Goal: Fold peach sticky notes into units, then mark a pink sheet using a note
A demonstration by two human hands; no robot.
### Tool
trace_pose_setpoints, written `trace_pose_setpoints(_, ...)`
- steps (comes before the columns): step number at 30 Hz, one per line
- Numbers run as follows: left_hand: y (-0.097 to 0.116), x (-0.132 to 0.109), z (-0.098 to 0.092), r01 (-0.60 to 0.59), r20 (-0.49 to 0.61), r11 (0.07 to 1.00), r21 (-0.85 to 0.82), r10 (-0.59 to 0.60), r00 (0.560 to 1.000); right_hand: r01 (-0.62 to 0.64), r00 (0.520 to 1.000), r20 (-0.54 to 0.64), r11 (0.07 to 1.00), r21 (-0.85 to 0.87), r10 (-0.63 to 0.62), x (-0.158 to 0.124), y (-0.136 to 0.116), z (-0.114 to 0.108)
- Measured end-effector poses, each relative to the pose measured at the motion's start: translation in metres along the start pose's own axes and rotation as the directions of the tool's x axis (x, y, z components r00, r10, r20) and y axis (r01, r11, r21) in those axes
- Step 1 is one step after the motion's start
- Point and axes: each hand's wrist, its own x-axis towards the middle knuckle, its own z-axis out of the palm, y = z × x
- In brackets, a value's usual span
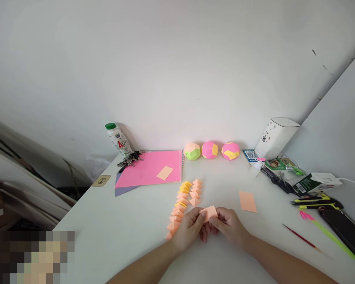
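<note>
I had the left hand (188, 227) and right hand (230, 224) both pinching the peach paper (209, 213), its long axis crosswise between them.

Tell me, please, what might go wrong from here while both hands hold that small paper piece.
The left hand is right beside the longer row of folded pieces, so a sideways move could knock some askew. The small paper piece is held between it and the right hand, so uneven pressure might crease it. The thin red stick lies near the right forearm, which might nudge it.
</note>
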Motion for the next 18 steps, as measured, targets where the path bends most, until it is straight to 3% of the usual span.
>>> trace_pose_setpoints(18, -0.0022, -0.0027, -0.0023, -0.006, 0.07, 1.0, -0.022, 0.008, 0.997, -0.013, 0.999, -0.038, 1.0, -0.021, 0.013, 0.0003, 0.0021, 0.0011)
